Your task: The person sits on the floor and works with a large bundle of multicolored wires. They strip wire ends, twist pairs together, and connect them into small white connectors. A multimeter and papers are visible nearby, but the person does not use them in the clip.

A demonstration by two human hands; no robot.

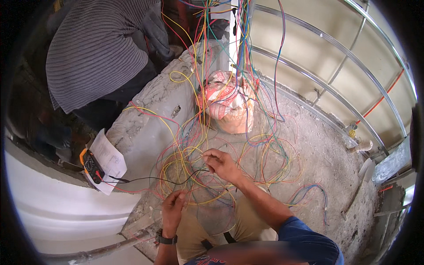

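My right hand [221, 166] is closed in a pinch at a thin yellow wire [202, 153]; the black lead [180, 183] runs up to just beneath its fingers. Lower and to the left, my left hand [172, 213] has thumb and fingertips pressed together among the wires. What it holds is too small to make out. Around and beyond both hands spreads a loose tangle of coloured wires [176, 164]. A multimeter [93, 167] with an orange-edged case lies at the left, its black and red leads stretching toward the tangle.
Printed paper [107, 160] lies by the multimeter on the rough concrete ledge [143, 95]. Behind the wires stands a red-and-white sack [227, 104]. Another person in a striped top [97, 57] bends at the upper left. Metal framing [304, 77] lines the right wall, and a wire bundle [316, 189] lies right.
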